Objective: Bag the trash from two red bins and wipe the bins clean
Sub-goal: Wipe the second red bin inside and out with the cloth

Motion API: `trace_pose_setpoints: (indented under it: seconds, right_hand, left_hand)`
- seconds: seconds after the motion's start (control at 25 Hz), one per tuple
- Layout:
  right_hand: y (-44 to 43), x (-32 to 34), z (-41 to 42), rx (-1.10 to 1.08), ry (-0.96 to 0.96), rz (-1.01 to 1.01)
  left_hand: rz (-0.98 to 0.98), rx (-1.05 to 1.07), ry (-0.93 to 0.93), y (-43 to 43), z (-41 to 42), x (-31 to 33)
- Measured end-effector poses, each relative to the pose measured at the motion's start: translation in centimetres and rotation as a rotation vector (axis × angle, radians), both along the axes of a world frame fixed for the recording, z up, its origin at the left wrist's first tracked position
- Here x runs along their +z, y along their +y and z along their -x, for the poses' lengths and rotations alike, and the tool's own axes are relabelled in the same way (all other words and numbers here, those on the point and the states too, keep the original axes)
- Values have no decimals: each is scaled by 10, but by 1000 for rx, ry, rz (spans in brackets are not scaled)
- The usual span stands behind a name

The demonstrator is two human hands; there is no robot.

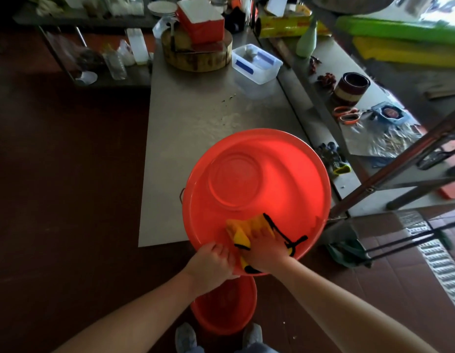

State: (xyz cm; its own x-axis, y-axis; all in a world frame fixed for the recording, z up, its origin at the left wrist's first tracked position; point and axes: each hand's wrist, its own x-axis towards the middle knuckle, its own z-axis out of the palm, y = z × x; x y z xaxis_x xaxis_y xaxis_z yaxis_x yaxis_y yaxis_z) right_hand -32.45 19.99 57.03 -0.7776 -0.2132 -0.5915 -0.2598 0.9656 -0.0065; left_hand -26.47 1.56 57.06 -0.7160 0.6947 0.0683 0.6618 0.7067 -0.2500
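- A large round red plastic bin fills the centre of the frame, tipped so that its open mouth faces the camera, with its far side over the near end of a grey steel table.
- The left hand grips the bin's rim at the lower left, fingers curled over the edge.
- The right hand lies just beside it, inside the rim, its fingers laid fairly straight and close together on a yellow cloth with black stitched edging, pressing it against the bin's lower inner wall (a fold of the cloth shows between the two hands).
- The bin's circular bottom is in view in its upper left part.
- A second, smaller red plastic bin stands on the dark floor at the bottom centre, directly below the hands and just ahead of a pair of grey shoes.
- Further up the table, a clear plastic container with blue clips sits near a thick round wooden chopping block, which carries a red-and-white box.
- At the right, orange-handled scissors lie on an adjoining steel surface.
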Motion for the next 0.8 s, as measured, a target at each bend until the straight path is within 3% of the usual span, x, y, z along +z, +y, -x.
trace_pose_setpoints:
  seconds: [0.12, 0.36, 0.52, 0.8]
  right_hand:
    - [2, 17, -13, 23, -37, 72]
    - [19, 36, -21, 75, 27, -4]
    - [-2, 12, -1, 12, -59, 35]
    - [-16, -65, 65, -65, 144, 150]
  left_hand:
    - [7, 2, 5, -4, -1, 1]
    - [-2, 9, 20, -3, 0, 10]
    - [-51, -16, 29, -1, 4, 8]
    - [-61, -61, 59, -2, -2, -27]
